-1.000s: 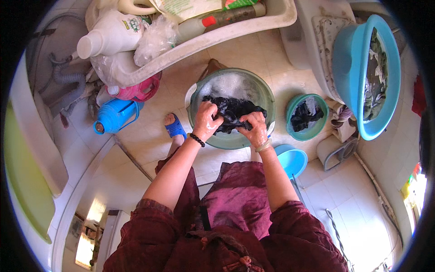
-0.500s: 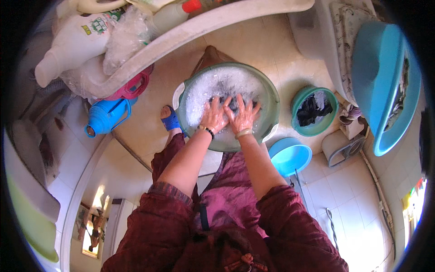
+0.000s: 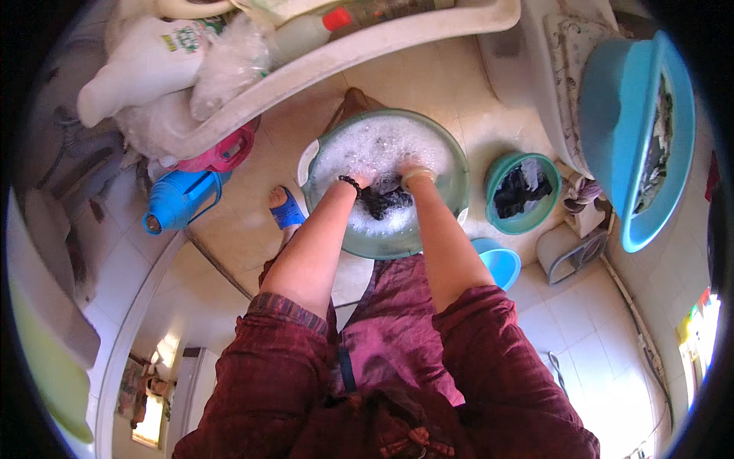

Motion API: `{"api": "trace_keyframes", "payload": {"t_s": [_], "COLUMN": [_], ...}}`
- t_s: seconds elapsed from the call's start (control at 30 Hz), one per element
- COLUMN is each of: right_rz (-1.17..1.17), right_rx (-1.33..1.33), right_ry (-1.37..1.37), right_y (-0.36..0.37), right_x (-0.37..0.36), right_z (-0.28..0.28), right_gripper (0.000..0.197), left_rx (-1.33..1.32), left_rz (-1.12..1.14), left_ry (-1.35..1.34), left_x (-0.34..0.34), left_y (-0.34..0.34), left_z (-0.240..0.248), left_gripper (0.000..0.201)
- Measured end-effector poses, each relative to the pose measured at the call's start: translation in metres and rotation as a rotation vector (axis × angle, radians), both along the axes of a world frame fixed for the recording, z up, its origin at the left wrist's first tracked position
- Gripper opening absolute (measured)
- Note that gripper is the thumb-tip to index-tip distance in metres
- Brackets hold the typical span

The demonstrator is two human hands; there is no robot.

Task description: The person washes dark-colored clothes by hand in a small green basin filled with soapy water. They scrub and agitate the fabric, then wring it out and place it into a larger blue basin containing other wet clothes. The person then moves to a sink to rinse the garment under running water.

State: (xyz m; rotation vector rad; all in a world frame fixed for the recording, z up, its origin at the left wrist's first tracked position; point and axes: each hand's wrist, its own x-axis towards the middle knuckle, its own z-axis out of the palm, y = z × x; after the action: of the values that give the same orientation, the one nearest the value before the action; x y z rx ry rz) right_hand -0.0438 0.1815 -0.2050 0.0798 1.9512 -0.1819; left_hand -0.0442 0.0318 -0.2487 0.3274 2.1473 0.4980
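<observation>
A large green basin (image 3: 453,195) in front of me holds white suds (image 3: 378,130) and water. Both hands reach down into it. My left hand (image 3: 362,180), with a dark beaded bracelet at the wrist, is sunk in the foam left of centre. Under the suds to its right is my right hand (image 3: 414,169), a pale bangle on that wrist. Foam covers the fingers of both, so their closing does not show. A dark wet cloth (image 3: 384,203) bunches up between and below the wrists, partly under water.
A smaller green basin (image 3: 523,226) with dark clothes stands at right. Close to my right forearm is a blue basin (image 3: 501,265). A larger blue basin (image 3: 642,222) is raised at far right. Blue thermos flask (image 3: 180,200) at left; white bottles (image 3: 145,65) sit upper left.
Both hands have gone from spread flat on the suds to deep in the foam, hiding the fingers. The dark cloth now shows nearer me. My right forearm covers more of the blue basin.
</observation>
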Motion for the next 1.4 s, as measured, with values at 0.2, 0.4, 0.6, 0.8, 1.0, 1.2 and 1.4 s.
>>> {"api": "trace_keyframes", "payload": {"t_s": [0.2,0.4,0.6,0.8,1.0,1.2,1.4], "right_rz": [-0.898,-1.111,-0.757,-0.652,-0.759,-0.517,-0.282], "right_rx": [-0.108,-0.559,-0.477,-0.374,-0.07,0.23,0.059], "right_ry": [0.488,0.595,1.0,0.939,1.02,0.299,-0.143], "right_y": [0.005,0.011,0.014,0.017,-0.015,-0.023,-0.013], "right_x": [-0.006,0.029,0.054,0.085,0.068,0.042,0.077], "right_z": [0.095,0.159,0.17,0.117,0.064,0.036,-0.036], "right_gripper": [0.04,0.028,0.019,0.031,0.072,0.052,0.042], "left_rx": [0.667,0.619,0.52,0.267,-0.027,-0.274,-0.039], "left_rz": [1.007,1.0,0.344,0.121,-0.156,-0.358,-0.067], "left_ry": [-0.26,-0.164,0.493,0.428,0.327,-0.171,-0.271], "left_x": [-0.03,-0.022,-0.016,-0.001,0.005,-0.008,0.006], "left_y": [0.007,0.002,-0.02,-0.023,0.011,0.014,0.004], "left_z": [0.098,0.156,0.182,0.161,0.143,0.076,0.038], "left_gripper": [0.043,0.046,0.023,0.076,0.103,0.076,0.054]}}
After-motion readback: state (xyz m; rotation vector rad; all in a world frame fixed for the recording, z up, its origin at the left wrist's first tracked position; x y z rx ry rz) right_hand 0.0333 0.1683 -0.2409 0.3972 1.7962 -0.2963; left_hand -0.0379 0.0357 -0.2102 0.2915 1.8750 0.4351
